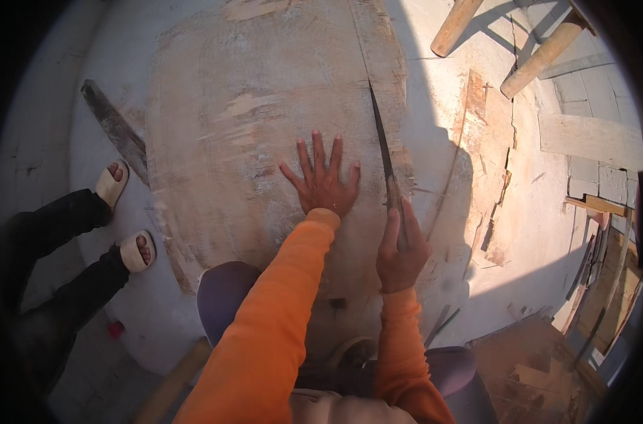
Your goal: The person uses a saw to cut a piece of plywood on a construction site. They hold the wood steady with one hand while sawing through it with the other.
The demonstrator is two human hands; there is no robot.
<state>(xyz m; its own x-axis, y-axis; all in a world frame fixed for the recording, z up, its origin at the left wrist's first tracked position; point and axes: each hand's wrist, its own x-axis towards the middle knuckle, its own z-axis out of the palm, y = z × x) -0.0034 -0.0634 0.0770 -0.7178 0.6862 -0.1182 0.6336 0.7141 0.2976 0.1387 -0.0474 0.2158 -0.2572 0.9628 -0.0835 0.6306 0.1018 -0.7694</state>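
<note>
My left hand lies flat with its fingers spread on a worn, dusty plywood sheet. It holds nothing and presses on the wood left of a long dark cut line. My right hand is wrapped round the handle of a hand saw, with one finger stretched along it. Seen nearly edge-on, the narrow dark blade points away from me along the line near the sheet's right side. The lower part of the blade cannot be made out.
At the left stand another person's legs in dark trousers and pale sandals, beside a dark wood strip. Round wooden poles rise at the upper right. Broken boards and a brown panel lie at the right.
</note>
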